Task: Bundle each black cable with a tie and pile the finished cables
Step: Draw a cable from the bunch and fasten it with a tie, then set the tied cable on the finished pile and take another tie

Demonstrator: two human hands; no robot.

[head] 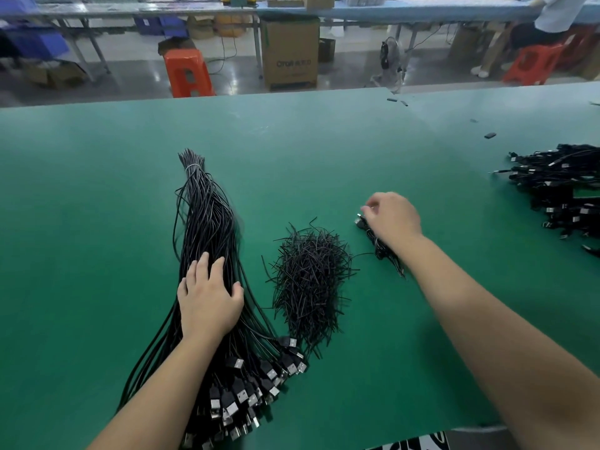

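My left hand (207, 297) lies flat, fingers spread, pressing on the big sheaf of loose black USB cables (207, 228). My right hand (394, 219) is curled over a small coiled cable bundle (383, 250), fingertips pinching near its USB plug end; exact pinch hidden by the knuckles.

Landmark = heap of black twist ties (308, 277), mid-mat.

- Loose cable sheaf: just left of the tie heap, running from far to near. Far end gathered tight by 1 pale band (191, 167). Near end fans out into many USB-A plugs (246, 391) at the mat's front edge, a few plugs touching the heap's near tip.
- Coiled bundle under my right hand: just right of the heap, resting on the mat, thin lead ends poking out toward me. A stray tie from the heap reaches toward it.
- Finished pile of bundled cables (561, 190): well right of the heap, at the frame edge, silver plug ends showing.
- Small black scraps (489, 135): far right beyond the heap, scattered on the mat.
- Green mat (97, 206) covers the whole bench under everything.

Beyond the heap, past the bench: orange plastic stool (186, 73), cardboard box (290, 53) on the floor, a small floor fan (391, 56), a long blue-topped table (422, 9). Far right, a seated person in a white top (555, 14) on another orange stool (532, 64).
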